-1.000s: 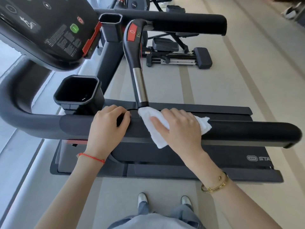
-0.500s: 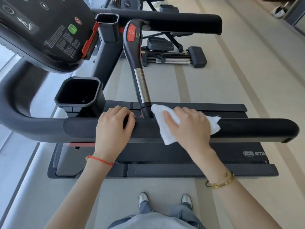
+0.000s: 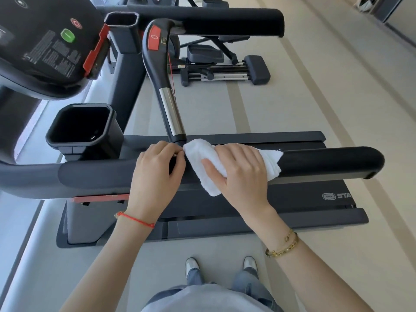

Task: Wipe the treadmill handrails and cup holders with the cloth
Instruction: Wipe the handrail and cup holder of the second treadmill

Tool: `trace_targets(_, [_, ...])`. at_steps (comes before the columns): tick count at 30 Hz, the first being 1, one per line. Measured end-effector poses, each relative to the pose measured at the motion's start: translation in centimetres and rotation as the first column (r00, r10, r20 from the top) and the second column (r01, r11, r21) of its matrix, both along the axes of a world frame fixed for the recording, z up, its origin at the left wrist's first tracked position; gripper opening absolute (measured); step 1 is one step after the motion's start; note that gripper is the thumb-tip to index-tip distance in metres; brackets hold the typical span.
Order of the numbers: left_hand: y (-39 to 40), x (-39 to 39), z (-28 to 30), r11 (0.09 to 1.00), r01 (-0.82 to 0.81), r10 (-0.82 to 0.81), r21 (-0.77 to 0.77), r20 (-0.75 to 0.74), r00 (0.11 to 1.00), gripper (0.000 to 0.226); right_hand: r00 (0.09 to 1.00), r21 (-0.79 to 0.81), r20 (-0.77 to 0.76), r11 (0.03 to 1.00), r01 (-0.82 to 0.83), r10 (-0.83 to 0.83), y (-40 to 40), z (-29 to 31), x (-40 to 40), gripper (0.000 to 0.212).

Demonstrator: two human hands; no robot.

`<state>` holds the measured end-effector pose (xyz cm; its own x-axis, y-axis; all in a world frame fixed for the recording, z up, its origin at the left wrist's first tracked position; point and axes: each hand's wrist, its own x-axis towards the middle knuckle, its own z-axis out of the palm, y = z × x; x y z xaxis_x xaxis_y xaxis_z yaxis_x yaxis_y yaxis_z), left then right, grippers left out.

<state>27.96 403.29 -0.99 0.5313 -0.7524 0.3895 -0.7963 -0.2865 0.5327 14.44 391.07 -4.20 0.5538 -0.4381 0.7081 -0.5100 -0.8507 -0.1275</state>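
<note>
Right hand [image 3: 242, 170] pressed flat over the white cloth [image 3: 202, 162], fingers spread and draped across the top of the near handrail [image 3: 326, 163], thumb tucked along the cloth's near fold; cloth bunched round the bar, one corner hanging below it. Left hand [image 3: 155, 174] curled over the same handrail just beside the cloth, fingertips touching its left edge at the foot of the chrome pulse grip [image 3: 171, 113]; whether pinching the fabric or only bracing on the bar, not possible to tell. Long axis of the handrail running left to right across the view, padded end well out to the right of the cloth, curved stretch sweeping away to the left under the left hand. Right hand the nearer to the unwiped padded end, so probably a stroke along that axis, outward to the right. Near cup holder [image 3: 83, 127] behind the rail and to the left, closer to the left hand, open top up, apparently nothing inside but a faint glint on its floor. Far cup holder [image 3: 122, 21] beside the console [image 3: 40, 37], its interior not visible. Far handrail [image 3: 231, 20] parallel, well apart, on the other side of the belt deck [image 3: 292, 199].
</note>
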Motion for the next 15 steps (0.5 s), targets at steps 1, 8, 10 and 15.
trace_targets(1, [-0.5,-0.5,-0.1,1.0,0.011,-0.011,0.005,0.006,1.0,0.014,1.0,-0.006,0.008,1.0,0.019,-0.019,-0.6,-0.1,-0.7,0.037])
trace_targets(8, [-4.3,-4.1,-0.1,0.999,0.05,-0.05,0.018,0.002,0.999,0.015,0.994,-0.052,0.033,0.993,0.107,-0.105,-5.3,-0.4,-5.6,0.034])
trace_targets(10, [-5.6,-5.6,0.1,0.997,0.073,-0.073,0.011,-0.007,0.997,0.015,0.991,-0.063,0.039,0.99,0.128,-0.126,-6.8,-0.3,-7.3,0.034])
trace_targets(15, [-9.1,-9.5,0.2,0.995,0.097,-0.096,0.031,-0.013,0.995,0.017,0.987,-0.065,0.027,0.985,0.162,-0.161,-10.7,-0.1,-11.7,0.037])
